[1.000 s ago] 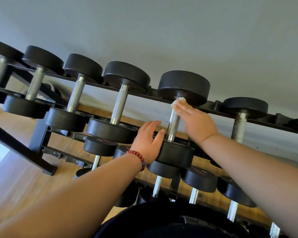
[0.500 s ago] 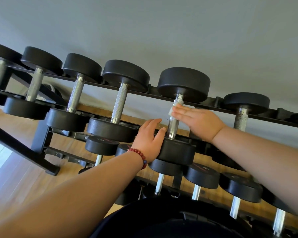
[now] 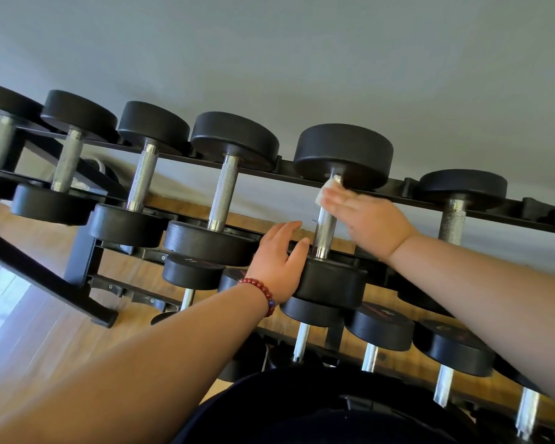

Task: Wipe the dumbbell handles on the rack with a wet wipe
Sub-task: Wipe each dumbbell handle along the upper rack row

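Right hand point(image 3: 374, 224), fingers flat together, is pressing the limp wet wipe point(image 3: 326, 191) on the knurled handle point(image 3: 325, 233); left hand point(image 3: 277, 262), fingers spread, is bracing the heavy dumbbell point(image 3: 332, 283).

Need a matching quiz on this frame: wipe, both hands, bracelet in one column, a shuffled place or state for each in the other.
1 wipe
2 left hand
3 right hand
4 bracelet

a red beads
b rests on the near weight head
c white, at the handle's far end
d flat fingers pressing the wipe

Pairs: 1-c, 2-b, 3-d, 4-a
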